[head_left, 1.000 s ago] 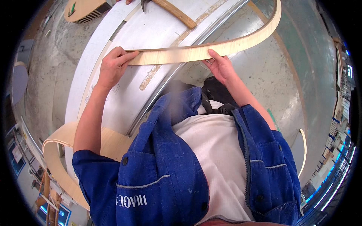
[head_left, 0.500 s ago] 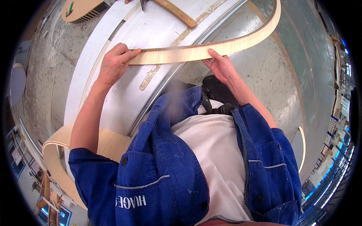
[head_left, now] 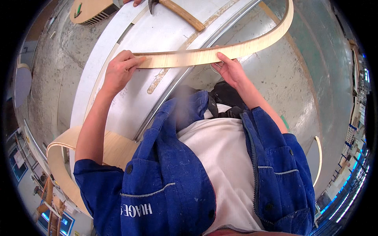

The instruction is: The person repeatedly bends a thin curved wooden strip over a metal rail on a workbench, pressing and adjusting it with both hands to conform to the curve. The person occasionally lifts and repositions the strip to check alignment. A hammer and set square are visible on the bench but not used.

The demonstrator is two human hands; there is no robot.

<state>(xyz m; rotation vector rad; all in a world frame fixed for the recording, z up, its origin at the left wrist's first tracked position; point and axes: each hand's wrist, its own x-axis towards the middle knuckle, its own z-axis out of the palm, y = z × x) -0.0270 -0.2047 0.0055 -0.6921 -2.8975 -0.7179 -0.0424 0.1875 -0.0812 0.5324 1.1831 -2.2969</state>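
Note:
A long strip of pale, thin wood [head_left: 185, 58] with a darker edge stretches between my two hands and curves up toward the far right. My left hand [head_left: 120, 70] grips its left end, thumb and fingers pinched on it. Further along, my right hand [head_left: 230, 70] holds the strip from below, with the thumb on its near face. The strip is above a white curved panel [head_left: 134, 90] that has a metal rail [head_left: 165, 100] along its near side. A claw hammer [head_left: 183, 15] with a wooden handle lies on the panel beyond the strip.
Another person's hand [head_left: 136, 2] touches the panel's far edge. At the lower left stands a bent plywood piece [head_left: 65, 145]. A rounded wooden piece with a slotted side [head_left: 92, 11] lies at the far left. Concrete floor [head_left: 303, 102] extends on the right.
My left hand's fingers have curled closer around the strip's end. The other person's hand shows more at the far edge. The panel and hammer appear slightly shifted in view.

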